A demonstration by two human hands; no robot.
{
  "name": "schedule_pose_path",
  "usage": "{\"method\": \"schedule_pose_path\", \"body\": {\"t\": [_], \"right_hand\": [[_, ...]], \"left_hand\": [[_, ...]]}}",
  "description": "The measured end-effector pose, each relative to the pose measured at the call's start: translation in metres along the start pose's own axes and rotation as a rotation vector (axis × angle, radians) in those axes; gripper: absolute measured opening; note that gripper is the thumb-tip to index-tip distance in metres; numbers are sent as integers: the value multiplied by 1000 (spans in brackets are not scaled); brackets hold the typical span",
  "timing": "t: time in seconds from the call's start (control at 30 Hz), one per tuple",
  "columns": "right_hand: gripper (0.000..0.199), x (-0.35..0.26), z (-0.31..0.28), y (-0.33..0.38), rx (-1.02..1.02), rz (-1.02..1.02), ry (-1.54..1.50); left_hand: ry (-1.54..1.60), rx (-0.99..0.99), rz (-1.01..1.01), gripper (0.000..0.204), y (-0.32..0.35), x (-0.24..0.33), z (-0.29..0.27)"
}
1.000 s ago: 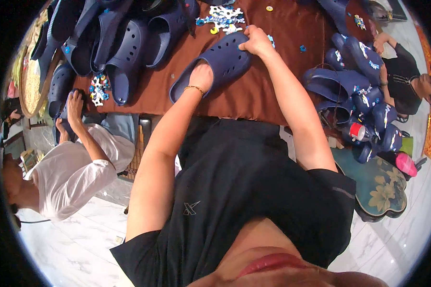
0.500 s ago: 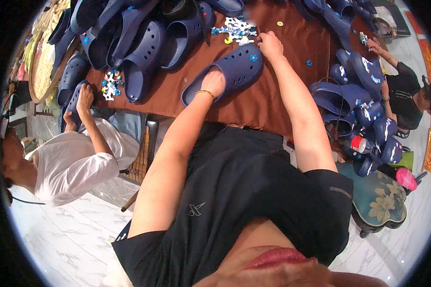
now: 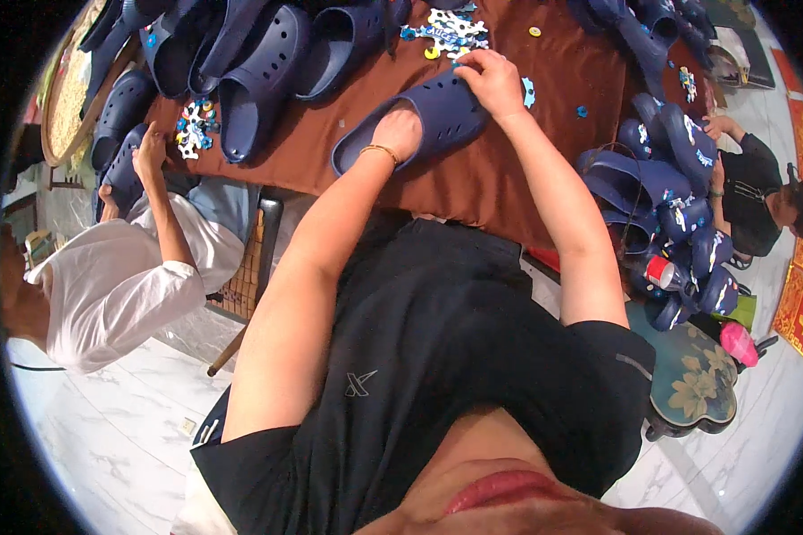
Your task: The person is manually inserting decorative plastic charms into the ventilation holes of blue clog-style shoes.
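A navy clog [image 3: 433,107] with round holes lies at the table's front, its toe pointing up and right. My left hand [image 3: 398,132] reaches into its foot opening and holds it from inside; the fingertips are hidden. Over the toe, my right hand [image 3: 489,78] is closed, thumb and fingers together; what they pinch is too small to make out. Just beyond the toe lies a cluster of white, black and blue shoe charms [image 3: 451,34]. Beside my right hand is a light-blue charm [image 3: 528,93], with a small blue flower charm [image 3: 582,111] farther right.
Several navy clogs [image 3: 263,85] crowd the far left of the brown cloth [image 3: 303,165], beside another charm cluster [image 3: 194,134]. Decorated clogs [image 3: 678,147] are piled at the right with a bottle [image 3: 663,273]. A co-worker in white [image 3: 125,294] handles a clog at left; another person [image 3: 754,192] is at right.
My right hand has moved left and nearer, onto the clog's toe, covering where a blue flower charm showed. The light-blue charm beside it has come into sight. My left hand stays inside the clog.
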State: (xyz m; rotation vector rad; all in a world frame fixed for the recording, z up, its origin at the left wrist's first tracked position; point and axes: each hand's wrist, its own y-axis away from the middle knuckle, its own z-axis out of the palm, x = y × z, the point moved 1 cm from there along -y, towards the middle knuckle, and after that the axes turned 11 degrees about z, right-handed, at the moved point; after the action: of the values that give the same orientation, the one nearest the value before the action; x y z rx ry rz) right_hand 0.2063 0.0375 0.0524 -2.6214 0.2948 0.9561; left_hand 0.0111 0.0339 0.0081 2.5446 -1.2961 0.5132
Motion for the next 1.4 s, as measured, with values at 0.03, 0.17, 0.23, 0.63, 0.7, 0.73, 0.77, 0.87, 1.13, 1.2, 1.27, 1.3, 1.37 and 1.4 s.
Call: {"method": "schedule_pose_path", "body": {"t": [0.03,0.17,0.23,0.63,0.7,0.73,0.77,0.87,1.13,1.2,1.27,1.3,1.37,1.4], "right_hand": [[18,-7,1,4,-20,-18,12],[15,-13,16,22,15,-4,-128],[14,-17,19,23,26,-49,-112],[22,-37,12,41,19,-343,303],[21,-25,13,36,-48,-255,182],[20,-18,15,28,-119,-170,53],[19,-11,9,13,-321,37,-131],[23,31,-6,-20,-71,317,-110],[26,77,-3,-11,-27,481,553],[21,81,-2,-5,-22,475,571],[21,69,-7,-3,-3,525,434],[21,60,-10,-4,18,571,298],[21,55,-14,-9,-15,479,166],[21,52,-16,-12,-48,382,33]], "left_hand": [[2,-1,-4,23,0,-1,2],[29,-23,-33,23,-2,3,-1],[34,-49,-33,23,0,4,-2],[25,77,-42,22,0,2,-3],[10,15,-55,22,0,3,-3],[-8,-49,-77,22,-1,3,-6],[-15,-40,-75,22,-1,4,-7],[2,13,-78,23,-1,2,0],[-22,122,15,24,-1,-5,8],[29,29,-42,23,-5,3,-2],[74,-61,-114,24,-3,5,-7],[53,-50,-101,24,-2,2,-6],[33,-43,-77,24,-2,0,-3],[9,6,-65,24,-2,-1,-2]]}}
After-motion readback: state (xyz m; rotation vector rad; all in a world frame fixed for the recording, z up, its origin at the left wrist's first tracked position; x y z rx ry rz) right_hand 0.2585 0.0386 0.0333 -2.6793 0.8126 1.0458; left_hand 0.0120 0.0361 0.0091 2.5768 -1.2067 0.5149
